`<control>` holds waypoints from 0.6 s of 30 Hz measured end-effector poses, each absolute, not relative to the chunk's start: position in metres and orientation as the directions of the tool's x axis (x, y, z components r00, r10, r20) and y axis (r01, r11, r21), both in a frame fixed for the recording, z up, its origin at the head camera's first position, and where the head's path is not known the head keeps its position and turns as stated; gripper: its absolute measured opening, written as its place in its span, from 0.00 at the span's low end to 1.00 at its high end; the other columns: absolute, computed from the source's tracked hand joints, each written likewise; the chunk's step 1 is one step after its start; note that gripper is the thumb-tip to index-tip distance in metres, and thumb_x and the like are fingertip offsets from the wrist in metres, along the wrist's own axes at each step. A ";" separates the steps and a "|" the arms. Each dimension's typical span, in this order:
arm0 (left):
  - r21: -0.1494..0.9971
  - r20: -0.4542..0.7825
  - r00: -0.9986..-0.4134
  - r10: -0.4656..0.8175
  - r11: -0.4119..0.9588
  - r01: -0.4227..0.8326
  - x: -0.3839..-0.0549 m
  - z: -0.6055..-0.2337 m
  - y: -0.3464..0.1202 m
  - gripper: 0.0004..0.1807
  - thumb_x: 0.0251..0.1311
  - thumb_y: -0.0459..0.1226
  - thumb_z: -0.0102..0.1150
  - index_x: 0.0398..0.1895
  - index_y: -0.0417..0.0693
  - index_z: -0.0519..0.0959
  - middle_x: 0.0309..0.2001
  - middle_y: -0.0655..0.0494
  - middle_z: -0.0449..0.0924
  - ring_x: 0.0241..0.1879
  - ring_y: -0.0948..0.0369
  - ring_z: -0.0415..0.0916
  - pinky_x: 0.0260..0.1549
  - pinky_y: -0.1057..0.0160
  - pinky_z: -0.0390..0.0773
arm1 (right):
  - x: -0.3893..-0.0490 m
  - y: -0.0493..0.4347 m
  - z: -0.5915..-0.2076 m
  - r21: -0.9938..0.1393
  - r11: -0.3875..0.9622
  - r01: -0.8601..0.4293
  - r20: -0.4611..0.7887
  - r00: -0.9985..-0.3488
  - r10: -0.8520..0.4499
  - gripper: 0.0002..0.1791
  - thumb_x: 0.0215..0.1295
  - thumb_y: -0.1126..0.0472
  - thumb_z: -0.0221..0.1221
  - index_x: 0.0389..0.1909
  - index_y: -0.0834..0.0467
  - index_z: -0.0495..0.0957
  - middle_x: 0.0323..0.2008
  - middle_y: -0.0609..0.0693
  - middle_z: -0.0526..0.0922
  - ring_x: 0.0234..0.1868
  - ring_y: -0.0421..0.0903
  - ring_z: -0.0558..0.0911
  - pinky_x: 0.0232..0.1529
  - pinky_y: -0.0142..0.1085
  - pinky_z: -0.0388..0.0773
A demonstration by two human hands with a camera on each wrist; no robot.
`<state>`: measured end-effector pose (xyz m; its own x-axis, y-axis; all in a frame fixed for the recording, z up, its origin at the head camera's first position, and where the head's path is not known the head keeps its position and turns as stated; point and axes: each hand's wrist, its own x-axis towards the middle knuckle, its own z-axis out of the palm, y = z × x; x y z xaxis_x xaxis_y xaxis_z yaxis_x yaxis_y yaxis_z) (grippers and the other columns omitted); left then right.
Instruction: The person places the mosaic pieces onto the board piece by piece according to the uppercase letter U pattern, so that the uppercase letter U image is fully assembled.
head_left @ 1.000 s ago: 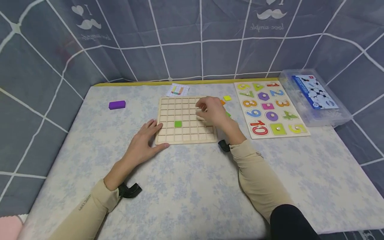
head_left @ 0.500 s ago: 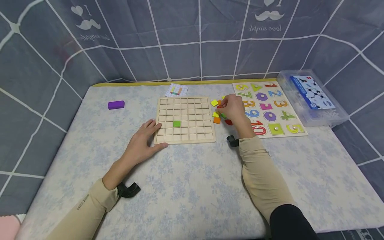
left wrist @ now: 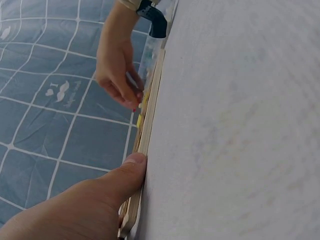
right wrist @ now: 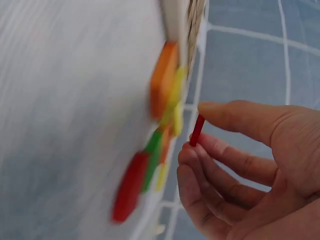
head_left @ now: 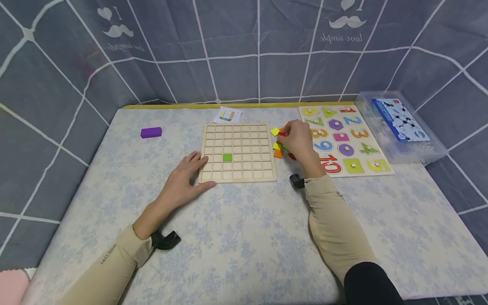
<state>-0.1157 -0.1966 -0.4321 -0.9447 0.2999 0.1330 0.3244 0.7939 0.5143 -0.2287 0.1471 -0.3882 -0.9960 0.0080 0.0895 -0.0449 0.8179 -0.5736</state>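
A wooden grid board lies on the table, one green square tile set in a cell left of its middle. My left hand rests at the board's lower left corner, fingers along the left side and thumb on the front edge. To the right of the board, my right hand pinches a small red tile on edge between thumb and fingertips. Beneath it lie loose tiles: yellow, orange, green and another red tile. The hand partly hides this pile in the head view.
A pattern card lies behind the board. At the left is a purple block. A number puzzle board sits right of the loose tiles, with a clear plastic box beyond it.
My right hand has moved right, from over the grid board to the loose tiles, and now holds a red tile. My left hand has stayed at the board's corner.
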 end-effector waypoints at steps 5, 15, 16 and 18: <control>0.520 0.129 -0.947 0.293 0.794 0.316 -0.116 -0.432 -0.197 0.48 0.62 0.53 0.74 0.80 0.43 0.66 0.82 0.41 0.58 0.84 0.42 0.49 0.75 0.32 0.59 | -0.219 0.121 -0.381 -0.574 0.795 -0.197 0.138 -0.980 -0.144 0.10 0.66 0.64 0.69 0.43 0.67 0.86 0.39 0.61 0.88 0.39 0.57 0.85 0.44 0.48 0.84; 0.525 0.122 -0.948 0.295 0.791 0.314 -0.118 -0.433 -0.198 0.48 0.62 0.54 0.74 0.81 0.46 0.66 0.83 0.43 0.58 0.84 0.44 0.49 0.74 0.32 0.60 | -0.209 0.075 -0.384 -0.593 0.726 -0.349 0.113 -0.929 -0.353 0.10 0.66 0.62 0.72 0.43 0.63 0.87 0.38 0.56 0.88 0.40 0.51 0.84 0.45 0.41 0.82; 0.526 0.120 -0.948 0.295 0.791 0.312 -0.118 -0.433 -0.198 0.48 0.62 0.54 0.74 0.81 0.46 0.66 0.83 0.43 0.57 0.84 0.44 0.49 0.74 0.32 0.60 | -0.208 0.070 -0.384 -0.585 0.724 -0.365 0.115 -0.921 -0.371 0.10 0.66 0.61 0.72 0.43 0.63 0.87 0.37 0.55 0.88 0.39 0.50 0.84 0.44 0.41 0.82; 0.529 0.116 -0.950 0.289 0.791 0.306 -0.117 -0.433 -0.199 0.48 0.62 0.54 0.74 0.81 0.46 0.66 0.83 0.43 0.57 0.84 0.44 0.49 0.74 0.32 0.60 | -0.206 0.058 -0.384 -0.567 0.720 -0.400 0.116 -0.904 -0.411 0.09 0.66 0.60 0.72 0.41 0.62 0.87 0.36 0.54 0.88 0.38 0.49 0.84 0.43 0.39 0.82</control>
<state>-0.1168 -0.1985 -0.4332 -0.9501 0.2895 0.1164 0.3059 0.7912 0.5295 -0.2062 0.0576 -0.3840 -0.9043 -0.4108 0.1164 -0.4001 0.7202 -0.5667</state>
